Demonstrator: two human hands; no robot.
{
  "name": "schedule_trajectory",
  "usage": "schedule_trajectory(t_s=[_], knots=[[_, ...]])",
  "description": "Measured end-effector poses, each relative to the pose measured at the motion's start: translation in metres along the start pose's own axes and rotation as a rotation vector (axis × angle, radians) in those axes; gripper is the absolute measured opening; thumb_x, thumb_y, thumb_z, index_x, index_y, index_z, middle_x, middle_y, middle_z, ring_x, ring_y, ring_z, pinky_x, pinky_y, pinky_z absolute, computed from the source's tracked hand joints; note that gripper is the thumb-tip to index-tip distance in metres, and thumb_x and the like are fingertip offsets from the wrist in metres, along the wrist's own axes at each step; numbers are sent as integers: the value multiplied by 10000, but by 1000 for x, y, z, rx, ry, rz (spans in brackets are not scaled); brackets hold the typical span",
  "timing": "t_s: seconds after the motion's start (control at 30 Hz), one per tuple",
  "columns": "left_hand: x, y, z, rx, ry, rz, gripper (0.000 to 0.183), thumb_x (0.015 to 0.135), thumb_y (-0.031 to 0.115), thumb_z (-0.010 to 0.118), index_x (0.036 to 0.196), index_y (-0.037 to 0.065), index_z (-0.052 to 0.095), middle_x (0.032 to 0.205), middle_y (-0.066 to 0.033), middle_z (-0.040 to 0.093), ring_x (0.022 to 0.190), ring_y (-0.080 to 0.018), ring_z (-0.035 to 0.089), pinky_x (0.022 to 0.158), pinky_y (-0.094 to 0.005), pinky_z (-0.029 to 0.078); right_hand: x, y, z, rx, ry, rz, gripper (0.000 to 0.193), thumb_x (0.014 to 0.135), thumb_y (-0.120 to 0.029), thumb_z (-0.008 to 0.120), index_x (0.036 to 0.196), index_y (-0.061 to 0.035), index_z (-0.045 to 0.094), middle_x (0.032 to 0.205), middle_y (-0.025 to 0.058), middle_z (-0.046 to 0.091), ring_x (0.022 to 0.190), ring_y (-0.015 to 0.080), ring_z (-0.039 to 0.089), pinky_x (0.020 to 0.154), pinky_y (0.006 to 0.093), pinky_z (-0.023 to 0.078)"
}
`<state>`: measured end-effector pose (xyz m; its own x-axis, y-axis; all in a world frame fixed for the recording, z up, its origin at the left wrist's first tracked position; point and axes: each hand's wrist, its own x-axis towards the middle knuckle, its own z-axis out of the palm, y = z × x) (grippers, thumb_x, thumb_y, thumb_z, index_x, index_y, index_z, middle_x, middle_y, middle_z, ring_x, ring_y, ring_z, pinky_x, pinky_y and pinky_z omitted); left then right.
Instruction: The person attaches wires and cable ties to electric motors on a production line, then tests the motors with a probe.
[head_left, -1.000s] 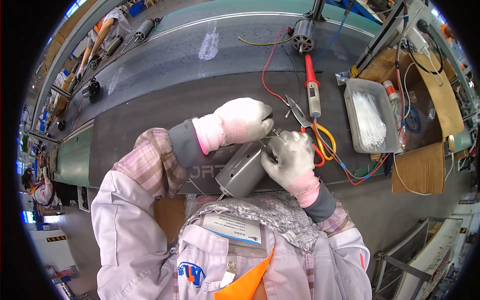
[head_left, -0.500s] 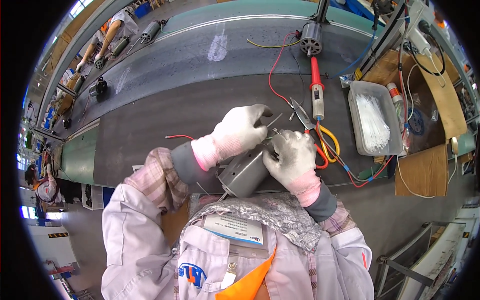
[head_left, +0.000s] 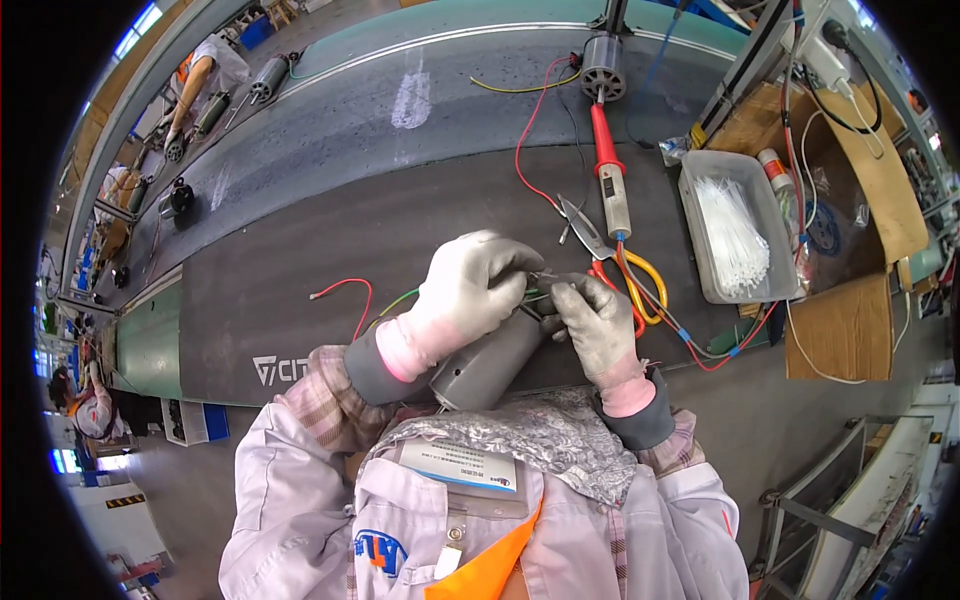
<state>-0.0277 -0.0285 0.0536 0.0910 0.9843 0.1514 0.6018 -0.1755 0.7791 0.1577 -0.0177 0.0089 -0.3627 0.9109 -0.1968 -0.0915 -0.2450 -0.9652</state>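
A grey cylindrical motor [head_left: 488,362] lies tilted on the bench edge in front of my body. Over its far end my two white-gloved hands, their fingertips grey, meet closely. My left hand [head_left: 472,288] is pinched on a thin wire, with a bit of green wire showing under the fingers. My right hand [head_left: 592,325] pinches at the same fine wire ends from the other side; the exact join is too small to make out. A red wire [head_left: 362,300] and a yellow-green wire [head_left: 396,303] lie left of my left hand.
Scissors [head_left: 588,232] with red and yellow handles lie beyond my right hand, beside a red-tipped soldering-iron-like tool [head_left: 609,165]. A second motor [head_left: 603,70] stands farther back. To the right are a plastic tub [head_left: 690,225] of white cable ties and a cardboard box [head_left: 840,340]. A co-worker's arm [head_left: 190,90] reaches in at far left.
My fingertips have drawn together over the motor's end, and the thin grey strip that stuck up from my left fingers no longer stands out. The red wire's loose end has shifted; the view has moved slightly.
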Motion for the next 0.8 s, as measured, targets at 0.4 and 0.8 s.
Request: schedule_trajectory(t_s=[0.4,0.8], knots=[[0,1,12,377,121,493,249,662,33,696,907,76,720,854,-95,656,774,-295,632,680,-395,514,-4,-11,-9,-397,-46,-204,204,876,-120,631,1011,24,681,735,85,643,629,91,569,595,261,466],[1,7,12,405,89,557,263,649,33,706,910,67,708,870,-95,648,761,-287,614,651,-400,502,-5,-18,-13,-461,-52,-177,205,867,-153,638,985,7,686,703,95,635,591,121,567,572,289,460]])
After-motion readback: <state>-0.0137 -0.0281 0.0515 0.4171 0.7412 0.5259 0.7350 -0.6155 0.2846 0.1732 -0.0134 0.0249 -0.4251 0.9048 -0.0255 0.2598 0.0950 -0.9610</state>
